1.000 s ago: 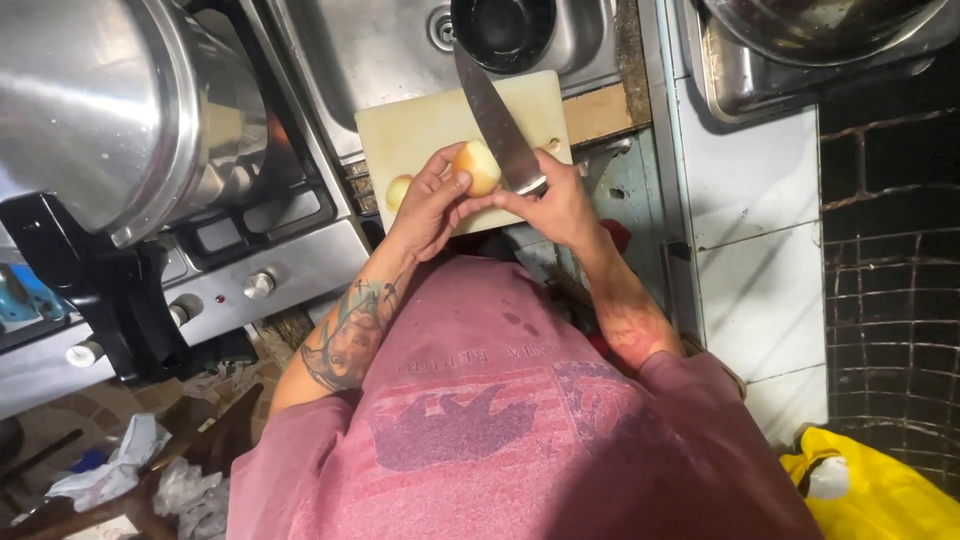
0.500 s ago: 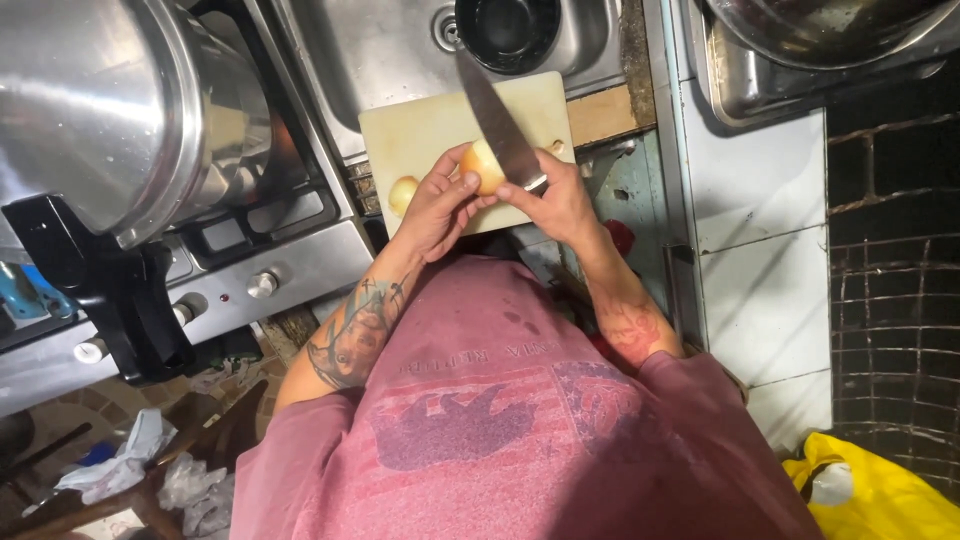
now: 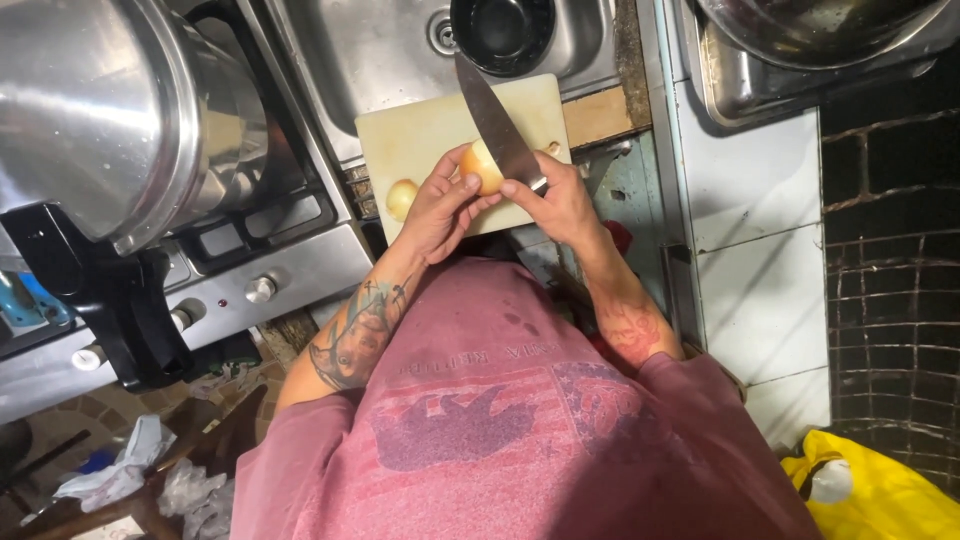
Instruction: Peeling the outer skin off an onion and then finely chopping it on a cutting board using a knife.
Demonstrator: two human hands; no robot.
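Observation:
A pale yellow cutting board (image 3: 425,125) lies across the sink's front edge. My left hand (image 3: 440,205) grips a peeled yellowish onion (image 3: 482,167) over the board. My right hand (image 3: 560,200) holds a large kitchen knife (image 3: 492,118) by its handle, the blade lying against the onion and pointing away from me toward the sink. A second peeled onion (image 3: 401,197) rests on the board's left near corner, just beside my left hand.
A steel sink (image 3: 390,50) holds a dark round pot (image 3: 503,28). A big steel pot (image 3: 90,110) sits on the stove (image 3: 270,270) at left. Another steel basin (image 3: 800,50) is at top right. White tiled counter (image 3: 750,200), yellow bag (image 3: 880,490) on the floor.
Both hands have stayed over the board with the onion. The knife blade has shifted slightly along the onion; the view has drifted a little.

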